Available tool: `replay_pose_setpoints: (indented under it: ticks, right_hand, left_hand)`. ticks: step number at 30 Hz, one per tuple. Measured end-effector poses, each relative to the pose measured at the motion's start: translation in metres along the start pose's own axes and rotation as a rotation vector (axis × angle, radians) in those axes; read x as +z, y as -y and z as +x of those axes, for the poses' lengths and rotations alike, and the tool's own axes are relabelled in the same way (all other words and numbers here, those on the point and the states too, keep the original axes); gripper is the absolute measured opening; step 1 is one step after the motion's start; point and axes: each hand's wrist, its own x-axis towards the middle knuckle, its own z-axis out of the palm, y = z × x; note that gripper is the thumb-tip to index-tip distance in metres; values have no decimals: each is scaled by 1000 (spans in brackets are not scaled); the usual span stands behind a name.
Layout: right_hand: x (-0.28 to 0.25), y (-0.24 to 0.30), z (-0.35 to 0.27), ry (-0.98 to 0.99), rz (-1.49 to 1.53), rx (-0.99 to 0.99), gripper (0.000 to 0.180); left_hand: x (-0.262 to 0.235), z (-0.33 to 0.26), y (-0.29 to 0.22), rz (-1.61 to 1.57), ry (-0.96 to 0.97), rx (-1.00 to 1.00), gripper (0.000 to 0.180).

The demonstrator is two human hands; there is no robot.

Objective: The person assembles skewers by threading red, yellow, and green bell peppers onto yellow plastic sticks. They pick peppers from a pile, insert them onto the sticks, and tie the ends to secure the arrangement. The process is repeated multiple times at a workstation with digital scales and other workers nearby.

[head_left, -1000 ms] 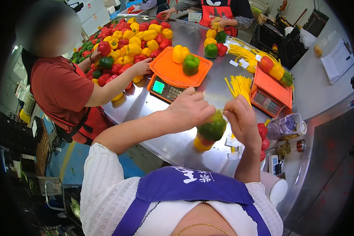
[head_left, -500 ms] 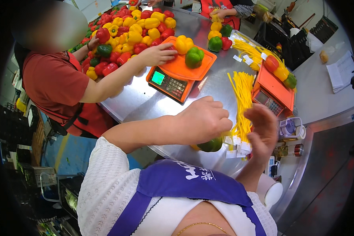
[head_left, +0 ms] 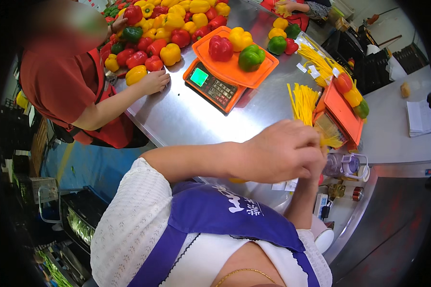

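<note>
My left hand (head_left: pixel 280 150) is closed, its knuckles up, over the right part of the table's near edge. My right hand (head_left: pixel 315 165) meets it from the right, with its fingers partly hidden behind the left ones. A blurred tuft of thin yellow mesh net (head_left: pixel 331 138) fans out beyond the joined fingers, and both hands appear closed on it. Under my left forearm a bit of a yellow pepper (head_left: pixel 237 180) shows. Just beyond my hands lies a bundle of yellow net strips (head_left: pixel 302 103); white tags (head_left: pixel 286 185) peek out below them.
An orange scale (head_left: pixel 214 88) holds red, yellow and green peppers. A second orange scale (head_left: pixel 341 112) at right carries a row of three. Peppers heap (head_left: pixel 172 24) at the far left, beside a co-worker in red (head_left: pixel 62 91). A purple-lidded bottle (head_left: pixel 345 164) stands right of my hands.
My hands have come together, the right one closing in from an open pose. The co-worker's hand has left the red pepper on the scale and now rests by the table edge.
</note>
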Motion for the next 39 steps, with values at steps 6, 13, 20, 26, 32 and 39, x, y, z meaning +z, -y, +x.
replay_pose_setpoints:
  ticks: [6,13,20,26,32,39]
  right_hand:
    - [-4,26,70,209,-34,49,30]
    - [16,15,161,175,-443,116,27]
    - [43,-26,210,243,-858,-166,25]
    - [27,-17,151,168,-441,-9,26]
    - [29,-4,63,211,-68,35,42]
    - [39,-7,11,243,371,195,46]
  left_hand:
    - [-20,-54,44,48,114,-209,23]
    - [-67,-107,91,72,58,-456,17]
    - [-110,-114,120,70,-102,-743,14]
    - [-73,-183,118,-51,-44,-985,20]
    - [-28,-125,95,-89,46,-653,80]
    - [16,-69,75,-534,378,-732,95]
